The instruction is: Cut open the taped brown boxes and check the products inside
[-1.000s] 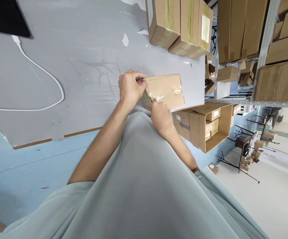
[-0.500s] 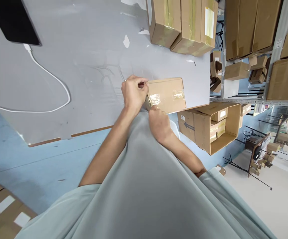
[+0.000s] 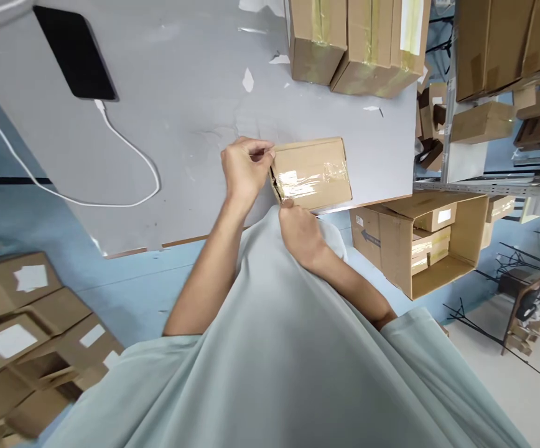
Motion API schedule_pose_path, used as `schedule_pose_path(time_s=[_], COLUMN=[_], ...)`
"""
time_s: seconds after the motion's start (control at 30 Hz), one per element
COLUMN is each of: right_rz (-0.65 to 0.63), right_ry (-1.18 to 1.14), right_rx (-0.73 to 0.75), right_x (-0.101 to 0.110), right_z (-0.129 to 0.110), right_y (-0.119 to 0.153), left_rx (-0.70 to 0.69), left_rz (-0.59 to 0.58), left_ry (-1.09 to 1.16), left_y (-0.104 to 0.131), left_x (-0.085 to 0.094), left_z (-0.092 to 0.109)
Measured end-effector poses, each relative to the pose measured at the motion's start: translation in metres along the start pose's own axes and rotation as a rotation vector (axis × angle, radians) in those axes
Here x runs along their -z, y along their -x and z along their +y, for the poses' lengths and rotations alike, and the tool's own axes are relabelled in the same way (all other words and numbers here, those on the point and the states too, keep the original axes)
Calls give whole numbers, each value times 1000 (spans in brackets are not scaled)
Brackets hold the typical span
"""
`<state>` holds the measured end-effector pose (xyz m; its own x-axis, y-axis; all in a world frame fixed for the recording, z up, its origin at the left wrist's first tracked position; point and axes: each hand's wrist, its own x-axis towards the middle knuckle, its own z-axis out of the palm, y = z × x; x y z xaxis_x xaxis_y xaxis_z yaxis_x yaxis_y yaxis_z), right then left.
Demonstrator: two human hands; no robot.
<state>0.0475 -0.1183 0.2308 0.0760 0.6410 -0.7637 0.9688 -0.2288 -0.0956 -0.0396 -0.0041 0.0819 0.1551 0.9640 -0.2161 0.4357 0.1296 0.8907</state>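
Observation:
A small brown cardboard box [image 3: 314,171] lies on the grey table [image 3: 181,143] near its front edge, with shiny clear tape across its top. At its left end the edge looks torn, with a dark gap. My left hand [image 3: 246,165] pinches at the upper left corner of the box, thumb and fingertips together. At the lower left corner, my right hand [image 3: 300,233] is closed, its fingers curled against the box edge. Whether either hand holds tape or cardboard is too small to tell.
Taped boxes [image 3: 361,53] stand at the table's back right. A black phone [image 3: 76,53] with a white cable [image 3: 151,165] lies at left. An open carton [image 3: 391,249] is beyond the right front edge; more boxes [image 3: 60,311] are at lower left.
The view has shifted, bringing more boxes at the lower left into sight. My left hand has moved slightly left from the box, and the dark gap at the box's left end shows more.

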Motion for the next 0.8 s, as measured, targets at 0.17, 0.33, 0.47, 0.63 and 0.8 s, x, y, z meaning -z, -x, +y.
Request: schedule_pose_path(time_s=[0.17,0.33,0.47,0.63,0.8], right_rz=[109,249,376,375,389], right_ry=[-256,-673,-867,-945,-643], right_rx=[29,-125,-199,-75,-55], right_x=[-2,-20,-32,-33,-23], right_z=[46,128,180,203,195], right_y=[15,22,16,11,-10], left_rx=[-16,-197,-460,-525,-424], left_rz=[-10,8,-185,-308,-360], left_ry=[-60,-203,-301,-402,-400], left_y=[2,20,36,43,41], left_x=[6,-4,-48,-91,-88], left_z=[-3,27,56,52,45])
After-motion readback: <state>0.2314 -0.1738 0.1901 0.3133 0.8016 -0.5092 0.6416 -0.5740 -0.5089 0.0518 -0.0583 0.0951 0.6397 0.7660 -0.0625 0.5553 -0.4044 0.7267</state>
